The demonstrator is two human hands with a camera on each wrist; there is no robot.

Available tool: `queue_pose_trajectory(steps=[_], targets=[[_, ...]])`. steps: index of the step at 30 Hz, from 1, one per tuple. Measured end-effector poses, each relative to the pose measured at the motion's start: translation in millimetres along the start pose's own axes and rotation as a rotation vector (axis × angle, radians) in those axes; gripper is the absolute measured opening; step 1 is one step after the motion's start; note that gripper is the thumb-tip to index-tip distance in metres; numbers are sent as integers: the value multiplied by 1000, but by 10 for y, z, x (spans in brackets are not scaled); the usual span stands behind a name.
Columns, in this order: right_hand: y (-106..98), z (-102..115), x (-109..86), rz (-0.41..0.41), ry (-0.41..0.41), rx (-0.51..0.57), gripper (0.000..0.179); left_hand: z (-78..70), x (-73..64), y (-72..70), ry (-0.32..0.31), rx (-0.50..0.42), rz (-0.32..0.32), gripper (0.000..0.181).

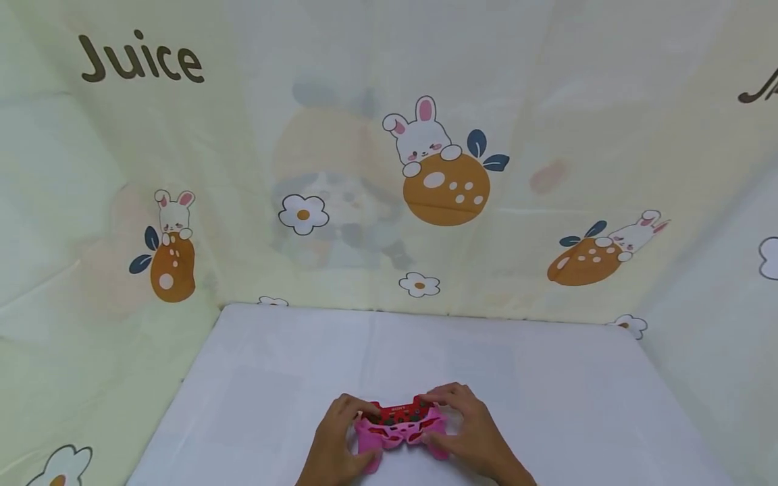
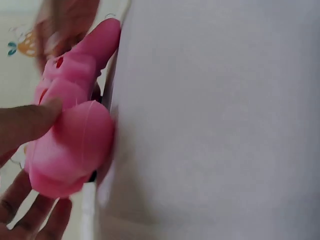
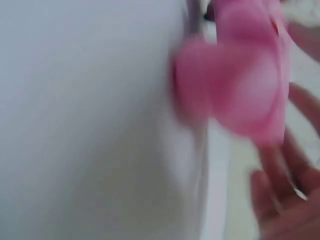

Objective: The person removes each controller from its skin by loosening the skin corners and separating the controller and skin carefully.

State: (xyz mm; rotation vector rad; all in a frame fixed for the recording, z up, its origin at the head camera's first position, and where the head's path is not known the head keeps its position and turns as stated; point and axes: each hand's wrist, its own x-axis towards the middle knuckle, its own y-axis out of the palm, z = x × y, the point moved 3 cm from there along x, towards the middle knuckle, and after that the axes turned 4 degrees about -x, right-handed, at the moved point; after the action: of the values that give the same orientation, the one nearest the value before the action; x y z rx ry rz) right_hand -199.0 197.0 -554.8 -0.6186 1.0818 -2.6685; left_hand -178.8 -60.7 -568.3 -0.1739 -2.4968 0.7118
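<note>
A red game controller (image 1: 398,412) marked SONY lies low in the middle of the head view, on the white tabletop. A pink silicone cover (image 1: 368,442) wraps its lower part and both handles, while the red upper face shows bare. My left hand (image 1: 338,437) holds the left side, fingers over the top edge and thumb at the handle. On the opposite side, my right hand (image 1: 479,433) grips the controller with its thumb on the pink cover. In the left wrist view the left thumb (image 2: 35,122) presses on the cover. Blur softens the right wrist view of the cover (image 3: 245,85).
The white tabletop (image 1: 273,378) spreads around the hands. Cloth walls (image 1: 340,270) printed with rabbits, oranges and flowers stand at its back and sides.
</note>
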Motion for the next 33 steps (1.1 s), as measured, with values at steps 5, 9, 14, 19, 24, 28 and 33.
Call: queue_pose_trajectory(steps=[5,9,14,19,24,28,33], targets=[[16,-224,-106,177,250,160,80,117,-63,-36,-161,-226,50,75],[86,-264,-157,231,326,242,83,165,-73,-26,-246,-230,91,85],[131,-277,-156,182,335,300,80,225,-81,-6,-379,-295,103,84],[130,-321,-145,157,360,332,71,251,-60,-7,-429,-366,106,75],[106,-333,-136,135,347,375,63,242,-52,-13,-457,-398,107,66],[95,-339,-143,128,336,397,58,222,-61,-11,-460,-395,109,59],[88,-350,-151,113,300,423,51,209,-68,9,-371,-390,90,51]])
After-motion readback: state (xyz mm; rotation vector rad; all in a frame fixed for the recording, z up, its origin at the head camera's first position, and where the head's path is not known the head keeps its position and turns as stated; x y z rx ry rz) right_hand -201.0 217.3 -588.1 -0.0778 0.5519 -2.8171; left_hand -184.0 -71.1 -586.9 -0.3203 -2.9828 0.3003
